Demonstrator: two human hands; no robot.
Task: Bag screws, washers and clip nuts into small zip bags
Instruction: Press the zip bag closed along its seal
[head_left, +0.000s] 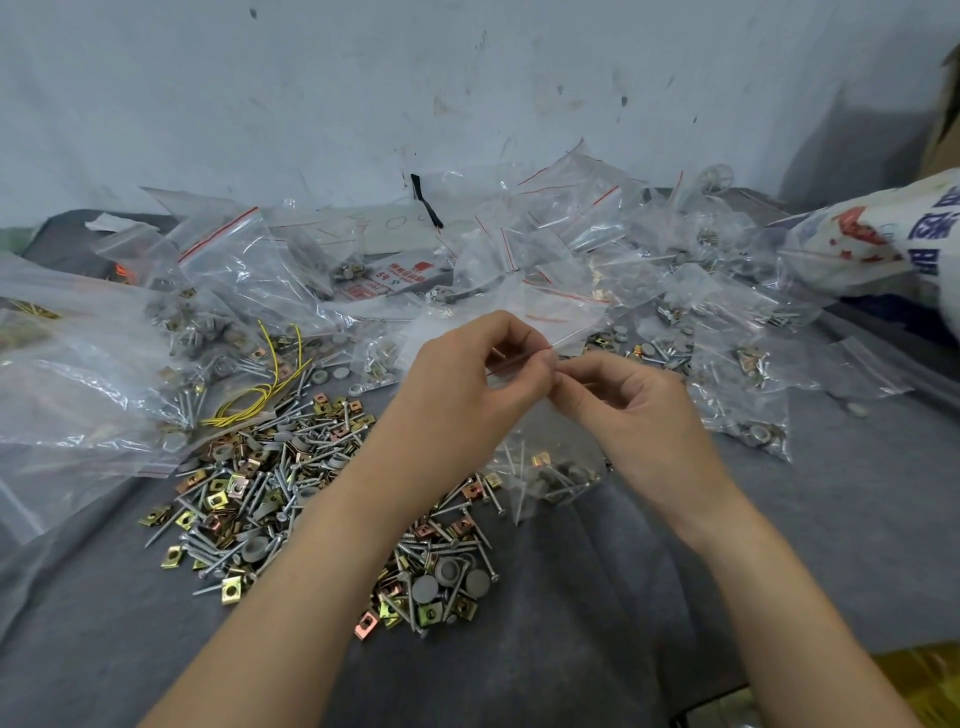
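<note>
- One small bag (550, 478), loaded with screws and washers, hung between the hands; left hand (467, 387) and right hand (636, 410) each pinched its red zip edge, fingers curled.
- Many filled bags (727, 332) heaped behind.
- Big loose pile (270, 488) lay unbagged; plenty left.

Small packing workshop: grey cloth-covered bench (779, 545), loose hardware heap (291, 493), filled zip bags (597, 249), scuffed white wall (467, 93)

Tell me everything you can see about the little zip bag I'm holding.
The zip bag is small, clear thin plastic with a red strip along its top edge. The left hand and right hand pinch that top edge, side by side. It hangs down; screws, grey washers and a gold clip nut lie in its bottom.
</note>
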